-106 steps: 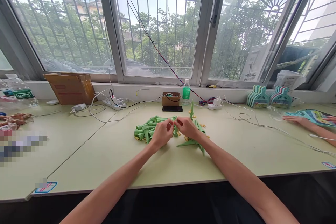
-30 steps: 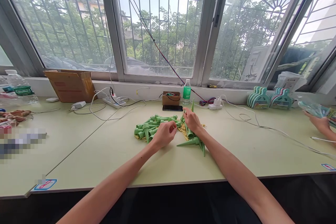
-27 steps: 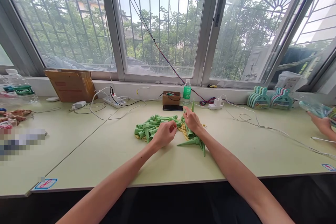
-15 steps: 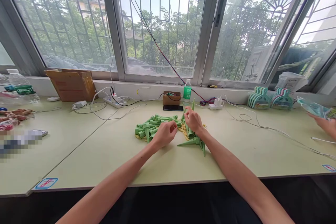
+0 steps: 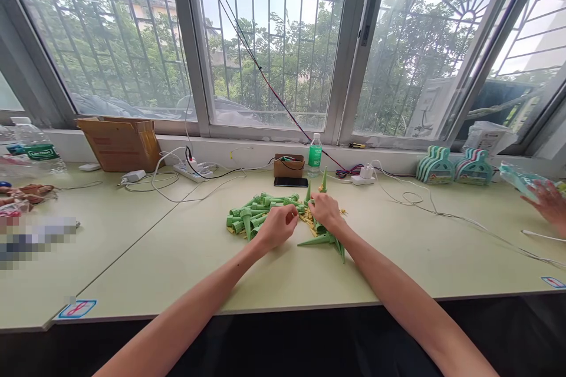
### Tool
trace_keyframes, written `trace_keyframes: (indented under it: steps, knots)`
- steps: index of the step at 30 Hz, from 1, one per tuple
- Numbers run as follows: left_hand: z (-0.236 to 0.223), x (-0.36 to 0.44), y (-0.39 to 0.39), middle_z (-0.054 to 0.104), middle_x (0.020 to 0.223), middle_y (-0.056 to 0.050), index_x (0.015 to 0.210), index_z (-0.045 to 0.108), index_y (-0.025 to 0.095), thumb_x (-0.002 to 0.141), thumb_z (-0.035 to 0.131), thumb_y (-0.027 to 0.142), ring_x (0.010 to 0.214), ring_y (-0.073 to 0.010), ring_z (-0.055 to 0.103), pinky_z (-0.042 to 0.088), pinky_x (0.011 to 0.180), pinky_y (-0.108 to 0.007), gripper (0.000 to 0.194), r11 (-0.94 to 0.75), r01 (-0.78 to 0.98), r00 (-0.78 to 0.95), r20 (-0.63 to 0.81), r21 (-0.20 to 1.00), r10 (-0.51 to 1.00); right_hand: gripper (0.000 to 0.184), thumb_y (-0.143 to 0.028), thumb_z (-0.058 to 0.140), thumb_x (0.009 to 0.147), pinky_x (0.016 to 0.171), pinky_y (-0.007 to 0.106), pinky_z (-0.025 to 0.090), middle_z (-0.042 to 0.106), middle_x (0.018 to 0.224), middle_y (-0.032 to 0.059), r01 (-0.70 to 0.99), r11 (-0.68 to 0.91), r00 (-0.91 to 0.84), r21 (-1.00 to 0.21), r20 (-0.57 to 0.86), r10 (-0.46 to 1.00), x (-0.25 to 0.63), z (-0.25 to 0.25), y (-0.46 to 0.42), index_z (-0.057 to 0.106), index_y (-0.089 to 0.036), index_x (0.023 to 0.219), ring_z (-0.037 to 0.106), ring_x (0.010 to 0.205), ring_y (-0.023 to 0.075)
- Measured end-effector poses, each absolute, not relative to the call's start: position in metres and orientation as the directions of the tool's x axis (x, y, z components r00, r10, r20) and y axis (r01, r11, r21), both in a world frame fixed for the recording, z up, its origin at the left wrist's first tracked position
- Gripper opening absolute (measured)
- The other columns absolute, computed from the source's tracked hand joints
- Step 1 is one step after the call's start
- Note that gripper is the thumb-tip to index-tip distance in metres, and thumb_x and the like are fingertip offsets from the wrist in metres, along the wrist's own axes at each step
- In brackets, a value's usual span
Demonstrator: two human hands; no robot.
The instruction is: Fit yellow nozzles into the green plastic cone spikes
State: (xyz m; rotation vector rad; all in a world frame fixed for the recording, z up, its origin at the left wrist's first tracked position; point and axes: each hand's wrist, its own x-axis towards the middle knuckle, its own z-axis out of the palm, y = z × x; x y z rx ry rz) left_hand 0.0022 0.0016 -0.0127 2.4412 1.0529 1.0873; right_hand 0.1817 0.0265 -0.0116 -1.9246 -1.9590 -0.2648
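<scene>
Many green plastic cone-shaped spikes (image 5: 246,221) lie heaped with small yellow stick-like pieces (image 5: 308,221) at the centre of the frame, on the pale yellow-green counter (image 5: 145,259). Just right of the heap's lower middle, the left hand (image 5: 279,225) has its fingers curled in, and whether they grip anything cannot be told. Right of centre, the right hand (image 5: 326,210) bends its fingers over the spikes beside a slim, upright green cone (image 5: 308,191), its hidden fingertips leaving unclear whether they are clamped on it.
</scene>
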Motion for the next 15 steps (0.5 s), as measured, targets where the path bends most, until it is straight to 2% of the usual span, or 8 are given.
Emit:
trace_keyframes:
  steps: [15]
  knots:
    - [-0.0120,0.0020,-0.0002,0.059,0.060,0.000,0.072,0.058,0.018,0.085,0.049,0.027,0.052,-0.0114,0.048,0.036,0.056,-0.024,0.018,-0.700,0.514,0.473,0.516,0.497,0.714,0.020,-0.032,0.057,0.085,0.069,0.030,0.044,0.068,0.097,0.0126,0.994,0.064,-0.032,-0.086,0.336,0.941,0.1819,-0.0159,0.0279,0.061,-0.017,0.098,0.066,0.090,0.0260]
